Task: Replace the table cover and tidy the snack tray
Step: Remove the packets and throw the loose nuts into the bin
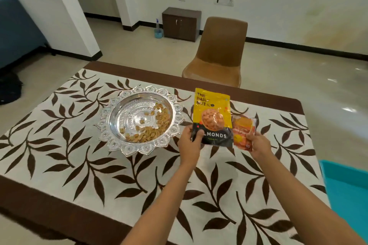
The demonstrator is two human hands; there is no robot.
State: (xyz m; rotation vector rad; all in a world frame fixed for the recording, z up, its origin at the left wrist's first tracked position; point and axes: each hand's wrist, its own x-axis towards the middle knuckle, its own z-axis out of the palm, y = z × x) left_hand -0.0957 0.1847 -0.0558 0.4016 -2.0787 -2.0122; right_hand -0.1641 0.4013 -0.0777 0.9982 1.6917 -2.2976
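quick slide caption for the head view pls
Left hand holds a yellow almonds pouch, right hand an orange snack packet, beside a silver tray of nuts on the leaf-print table cover.

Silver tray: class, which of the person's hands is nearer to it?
Left. The left hand, gripping the almond packet, is just right of the tray; the right hand, holding the orange packet, is farther right.

I read "THE DAILY NUT CO" in dark letters at the top of the yellow pouch [212, 113]. White "LMONDS" on its black lower band, first letter covered. Orange packet [244, 134]: print too blurred to read.
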